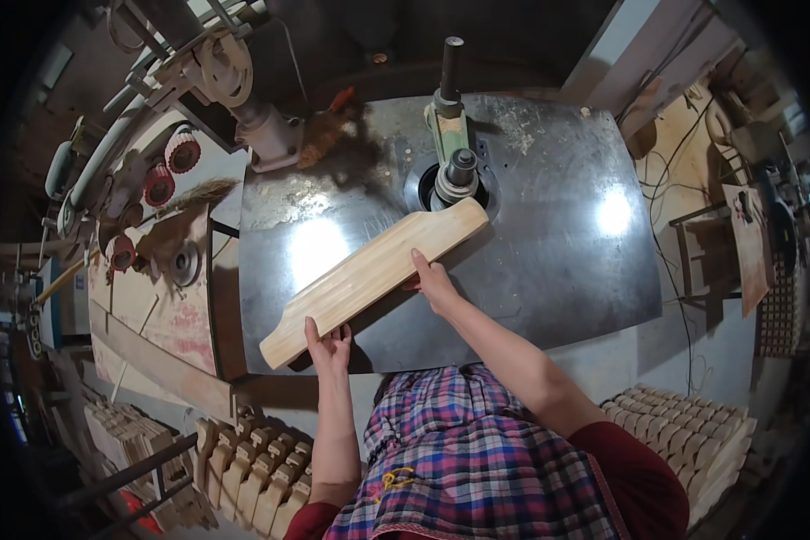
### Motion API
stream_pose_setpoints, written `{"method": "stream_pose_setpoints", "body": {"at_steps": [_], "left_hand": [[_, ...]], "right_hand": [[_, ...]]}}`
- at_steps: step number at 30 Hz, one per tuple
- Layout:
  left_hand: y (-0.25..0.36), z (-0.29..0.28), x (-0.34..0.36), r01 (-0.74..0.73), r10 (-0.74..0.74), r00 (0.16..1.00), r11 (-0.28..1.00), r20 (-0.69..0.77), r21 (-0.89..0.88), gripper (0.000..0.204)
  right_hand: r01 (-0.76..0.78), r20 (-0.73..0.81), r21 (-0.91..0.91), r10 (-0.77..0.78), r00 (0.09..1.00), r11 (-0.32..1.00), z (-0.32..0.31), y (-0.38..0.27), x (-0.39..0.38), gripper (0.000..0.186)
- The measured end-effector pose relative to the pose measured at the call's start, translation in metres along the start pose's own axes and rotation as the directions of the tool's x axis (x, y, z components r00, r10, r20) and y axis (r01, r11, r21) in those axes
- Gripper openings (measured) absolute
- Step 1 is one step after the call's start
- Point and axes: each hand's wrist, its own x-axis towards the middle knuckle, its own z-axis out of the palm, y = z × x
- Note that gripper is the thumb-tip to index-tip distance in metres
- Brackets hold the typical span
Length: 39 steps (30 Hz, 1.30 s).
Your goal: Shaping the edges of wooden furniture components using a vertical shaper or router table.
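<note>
A long pale wooden board (369,277) with narrowed, shaped ends slants across the metal table (549,261) in front of me. My left hand (329,349) grips its near edge toward the lower left end, thumb on top and fingers underneath. Farther right along that edge, my right hand (435,283) holds the board the same way, its fingers partly hidden below. The board's far right end lies close beside the spindle (460,175) of a woodworking machine; whether they touch I cannot tell. A green arm (450,135) stands behind the spindle.
Brown dust or shavings (333,135) lie at the table's back left, beside a machine column (268,139). Stacks of shaped wooden pieces (252,468) stand at lower left, and more wooden pieces (684,441) at lower right. Cables (679,297) trail along the floor on the right.
</note>
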Motion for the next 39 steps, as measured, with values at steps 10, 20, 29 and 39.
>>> {"method": "stream_pose_setpoints", "body": {"at_steps": [10, 20, 29, 39], "left_hand": [[0.032, 0.001, 0.007, 0.029, -0.029, 1.0, 1.0, 0.001, 0.009, 0.048], [0.041, 0.0, 0.012, -0.05, 0.05, 0.999, 0.999, 0.015, 0.018, 0.055], [0.008, 0.037, 0.023, 0.059, -0.048, 0.998, 0.951, 0.042, -0.305, 0.05], [-0.047, 0.005, -0.021, -0.17, 0.185, 0.982, 0.804, -0.033, -0.57, 0.038]], "right_hand": [[-0.029, 0.085, 0.015, 0.028, 0.996, 0.999, 0.028, 0.0, -0.001, 0.051], [0.026, 0.108, 0.023, -0.028, 0.994, 0.999, 0.05, -0.003, 0.025, 0.052], [-0.033, 0.057, -0.038, 0.035, 0.998, 0.999, 0.058, -0.016, 0.045, 0.052], [-0.187, 0.326, -0.287, 0.28, 0.903, 0.939, 0.039, 0.021, 0.009, 0.058]]}}
